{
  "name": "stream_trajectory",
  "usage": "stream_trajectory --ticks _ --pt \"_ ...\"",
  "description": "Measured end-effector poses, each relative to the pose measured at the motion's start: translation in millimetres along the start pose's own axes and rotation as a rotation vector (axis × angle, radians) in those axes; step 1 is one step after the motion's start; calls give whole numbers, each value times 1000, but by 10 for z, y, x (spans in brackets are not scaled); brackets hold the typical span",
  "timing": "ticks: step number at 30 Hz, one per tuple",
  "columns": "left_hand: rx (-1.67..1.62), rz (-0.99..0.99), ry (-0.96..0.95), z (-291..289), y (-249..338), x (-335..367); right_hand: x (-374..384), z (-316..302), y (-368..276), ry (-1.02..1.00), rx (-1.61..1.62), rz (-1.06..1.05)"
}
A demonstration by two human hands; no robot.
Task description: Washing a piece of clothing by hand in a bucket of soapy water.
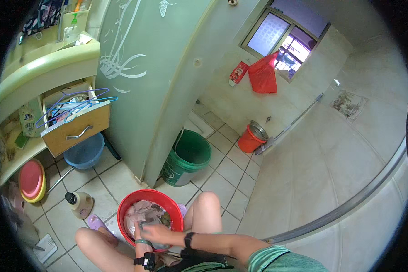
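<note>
A red basin [177, 206] sits on the tiled floor between my knees, with wet pinkish-beige laundry [143, 212] and a darker greenish piece [166, 219] in it. Over its near part my right hand [156, 234] is closed, reaching across from the right. My left hand [138, 232] meets it there, partly covered by it. Between and under them shows a piece of grey cloth [160, 247], which both hands seem to grip. What kind of garment it is, I cannot tell.
A pump-top bottle [80, 205] stands left of the basin. Beyond are a green bucket [190, 156], a blue basin [84, 153] and an open drawer [77, 131] with hangers on top. A frosted partition [145, 81] rises ahead; a red bucket [249, 141] stands by the far wall.
</note>
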State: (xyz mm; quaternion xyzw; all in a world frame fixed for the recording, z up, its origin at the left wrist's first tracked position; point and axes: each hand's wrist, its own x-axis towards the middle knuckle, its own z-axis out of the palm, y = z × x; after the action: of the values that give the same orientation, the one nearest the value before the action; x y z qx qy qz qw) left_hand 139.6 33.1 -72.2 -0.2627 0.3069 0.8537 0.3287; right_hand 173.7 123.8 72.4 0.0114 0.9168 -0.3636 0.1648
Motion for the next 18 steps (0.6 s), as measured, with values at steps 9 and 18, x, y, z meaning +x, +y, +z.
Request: stream_trajectory --ticks 9,18 --pt "81 25 169 -215 -63 118 129 62 1 -10 -117 129" --pt "-250 -118 -291 283 538 -546 77 -142 20 121 -255 -358"
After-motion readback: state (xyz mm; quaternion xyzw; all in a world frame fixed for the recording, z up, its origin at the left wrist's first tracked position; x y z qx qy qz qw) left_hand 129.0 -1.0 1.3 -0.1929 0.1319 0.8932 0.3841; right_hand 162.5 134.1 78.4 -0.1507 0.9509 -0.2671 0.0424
